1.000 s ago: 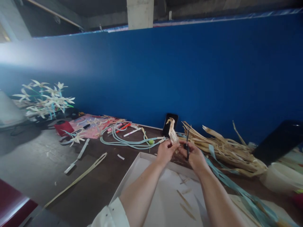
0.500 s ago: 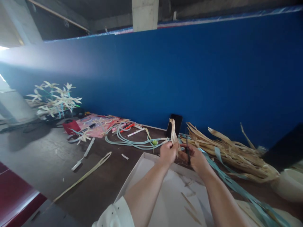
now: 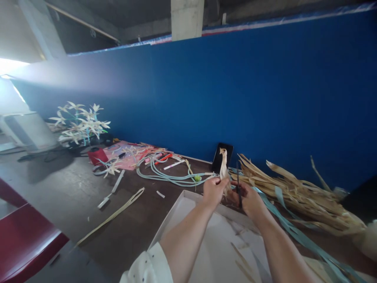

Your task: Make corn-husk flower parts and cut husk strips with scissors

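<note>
My left hand (image 3: 214, 192) is closed around the base of a pale dried leaf strip (image 3: 224, 165) that stands upright from its fingers. My right hand (image 3: 249, 200) is beside it, closed on a thin dark tool (image 3: 238, 181), probably scissors, held upright. Both hands hover over the far edge of a shallow white box (image 3: 176, 220) on the dark table. Small leaf cuttings (image 3: 239, 255) lie in the box between my forearms.
A pile of dried leaves (image 3: 297, 192) and pale blue strips (image 3: 294, 234) lies to the right. A black phone (image 3: 219, 157) leans on the blue wall. Blue-green cords (image 3: 165, 175), a pink sheet (image 3: 123, 153), leaf flowers (image 3: 82, 124) and a long leaf strip (image 3: 114, 214) lie left.
The camera view has swung left, so everything sits further right in the frame. My hands keep the same hold, with the leaf strip and the tool still upright.
</note>
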Demonstrator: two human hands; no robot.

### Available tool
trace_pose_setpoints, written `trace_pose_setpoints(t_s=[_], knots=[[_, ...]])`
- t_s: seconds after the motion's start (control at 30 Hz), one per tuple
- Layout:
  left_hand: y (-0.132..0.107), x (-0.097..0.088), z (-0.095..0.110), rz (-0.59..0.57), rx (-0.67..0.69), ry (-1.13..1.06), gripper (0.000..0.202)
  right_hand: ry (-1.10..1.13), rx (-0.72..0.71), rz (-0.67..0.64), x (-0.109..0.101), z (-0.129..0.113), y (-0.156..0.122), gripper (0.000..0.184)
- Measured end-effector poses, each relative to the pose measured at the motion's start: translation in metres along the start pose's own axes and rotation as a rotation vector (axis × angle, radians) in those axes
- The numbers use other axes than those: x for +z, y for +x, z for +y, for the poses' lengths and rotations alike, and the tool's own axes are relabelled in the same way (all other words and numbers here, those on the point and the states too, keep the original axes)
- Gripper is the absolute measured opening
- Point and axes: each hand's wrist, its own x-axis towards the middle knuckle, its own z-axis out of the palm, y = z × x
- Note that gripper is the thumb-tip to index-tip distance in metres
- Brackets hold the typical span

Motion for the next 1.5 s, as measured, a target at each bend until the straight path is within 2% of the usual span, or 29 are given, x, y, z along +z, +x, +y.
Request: trace_pose_setpoints(t_s=[0.17, 0.4, 0.6, 0.83, 1.07, 1.5], knots=[[0.0, -0.001, 0.003, -0.106, 0.017, -0.039, 0.031, 0.063, 0.013, -0.02, -0.002, 0.002, -0.001, 0.057], [0.0, -0.001, 0.004, -0.087, -0.061, -0.018, 0.02, 0.092, 0.007, 0.007, 0.001, -0.007, -0.007, 0.052], [0.001, 0.0, -0.001, -0.078, -0.058, -0.073, 0.024, 0.164, 0.045, 0.011, 0.001, -0.014, -0.012, 0.053], [0.003, 0.002, -0.006, -0.057, -0.053, -0.134, 0.027, 0.185, 0.066, 0.062, -0.003, -0.009, -0.009, 0.051], [-0.003, 0.001, 0.004, -0.08, -0.076, -0.1, 0.026, 0.164, 0.01, 0.072, 0.003, -0.014, -0.01, 0.052], [0.002, 0.002, -0.003, -0.081, -0.069, -0.082, 0.028, 0.175, -0.009, 0.117, 0.003, -0.013, -0.012, 0.051]])
